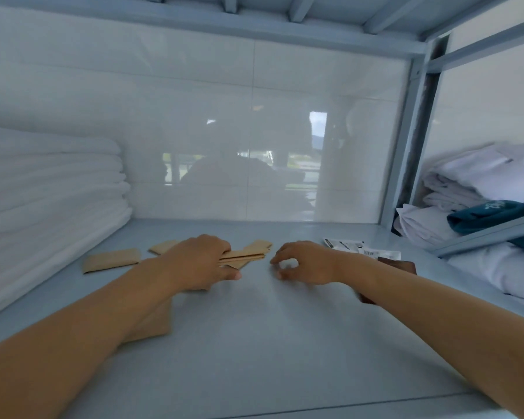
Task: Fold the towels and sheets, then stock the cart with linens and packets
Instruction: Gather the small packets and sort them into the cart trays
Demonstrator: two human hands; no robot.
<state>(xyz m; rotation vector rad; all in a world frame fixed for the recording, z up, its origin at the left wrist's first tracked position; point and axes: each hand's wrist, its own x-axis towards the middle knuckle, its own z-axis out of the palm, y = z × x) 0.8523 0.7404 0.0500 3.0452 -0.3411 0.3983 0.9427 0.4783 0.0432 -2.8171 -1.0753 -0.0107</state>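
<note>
left hand (198, 261) gripping brown packets (245, 257)

a pale blue shelf (254, 343) carries stacked white towels (43, 189) at the left, brown paper packets (112, 260) mid-shelf, and white printed packets (363, 249) to the right.

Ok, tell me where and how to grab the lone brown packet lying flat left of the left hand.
The lone brown packet lies flat on the shelf, so there is no edge to wrap. Probably best: come from above at its near long edge, slide a thumb under, and pinch. The towel stack crowds its left side.
</note>
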